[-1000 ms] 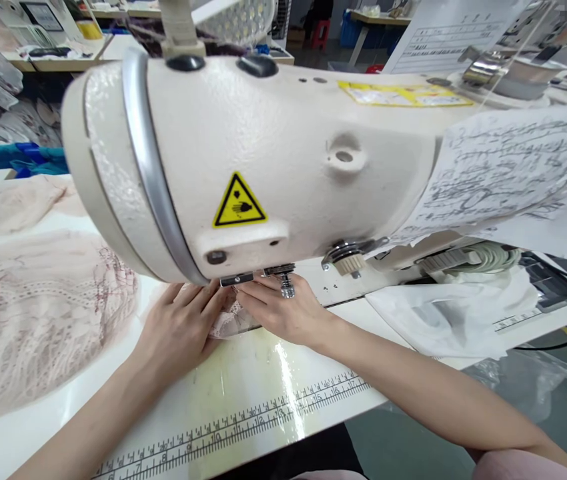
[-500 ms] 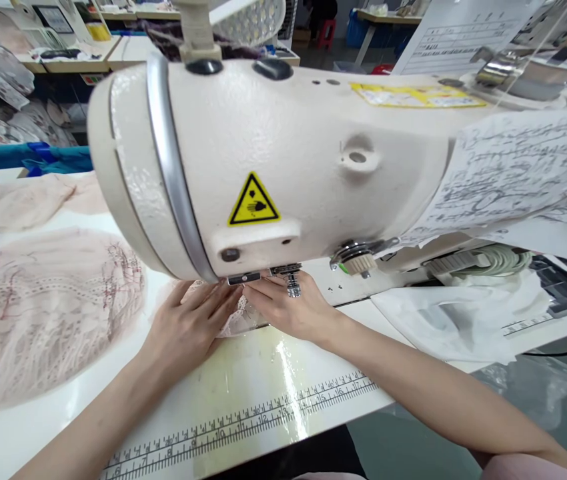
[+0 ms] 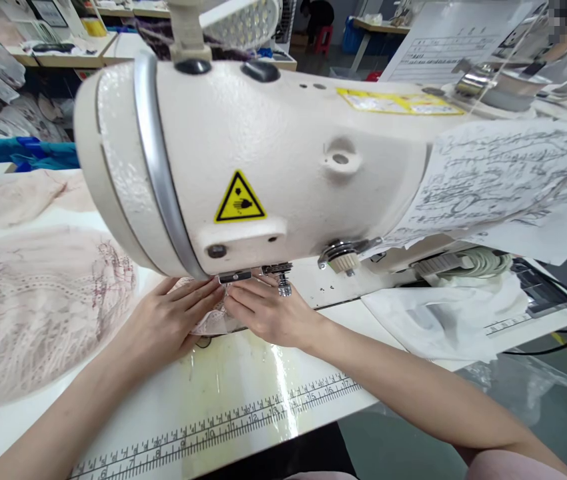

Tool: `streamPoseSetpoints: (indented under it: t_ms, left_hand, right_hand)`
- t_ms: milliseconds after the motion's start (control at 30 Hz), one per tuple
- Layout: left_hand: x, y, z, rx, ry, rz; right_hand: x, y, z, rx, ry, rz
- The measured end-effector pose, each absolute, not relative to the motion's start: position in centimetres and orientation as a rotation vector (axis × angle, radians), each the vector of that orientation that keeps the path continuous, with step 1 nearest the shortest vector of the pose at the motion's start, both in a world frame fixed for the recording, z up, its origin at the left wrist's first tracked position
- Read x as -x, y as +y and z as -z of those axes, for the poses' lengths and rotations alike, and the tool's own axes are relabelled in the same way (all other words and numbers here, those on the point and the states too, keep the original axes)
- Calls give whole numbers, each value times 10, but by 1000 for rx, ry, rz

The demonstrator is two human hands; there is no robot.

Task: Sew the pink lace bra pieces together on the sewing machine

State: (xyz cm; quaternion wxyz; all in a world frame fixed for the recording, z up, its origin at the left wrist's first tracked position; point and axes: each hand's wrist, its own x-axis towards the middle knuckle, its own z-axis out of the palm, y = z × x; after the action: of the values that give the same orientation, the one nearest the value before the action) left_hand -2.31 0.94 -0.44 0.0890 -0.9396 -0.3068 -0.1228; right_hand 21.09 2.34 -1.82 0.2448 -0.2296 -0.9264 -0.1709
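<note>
A cream sewing machine [image 3: 273,153] fills the middle of the view, its head above both hands. Under its needle area lies a small piece of pale pink lace fabric [image 3: 213,323]. My left hand [image 3: 168,317] rests on the lace from the left with its fingers stretched out, the tips partly hidden by the machine head. From the right, my right hand [image 3: 268,310] has its fingers bent and pressed together at the lace's edge. The needle and presser foot are hidden behind the machine head.
A larger pink lace garment [image 3: 43,313] is spread on the table at left. White cloth [image 3: 433,317] lies at right beside a coiled pale green strip [image 3: 478,263]. A printed ruler [image 3: 208,437] runs along the front edge. Handwritten paper [image 3: 493,173] covers the machine arm.
The whole view has shifted slightly, so the machine appears further left. My left hand has slid a little left relative to the machine; the right stays close to the lace.
</note>
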Motion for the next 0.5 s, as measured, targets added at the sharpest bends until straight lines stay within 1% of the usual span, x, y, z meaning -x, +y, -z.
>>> streamPoseSetpoints:
  t_ms: [267, 500]
  left_hand:
    - [23, 10, 6, 2807, -975, 422]
    - [17, 6, 2, 2773, -1025, 379]
  right_hand:
    - [-202, 20, 24, 582, -2446, 455]
    - [-205, 19, 23, 582, -2437, 457]
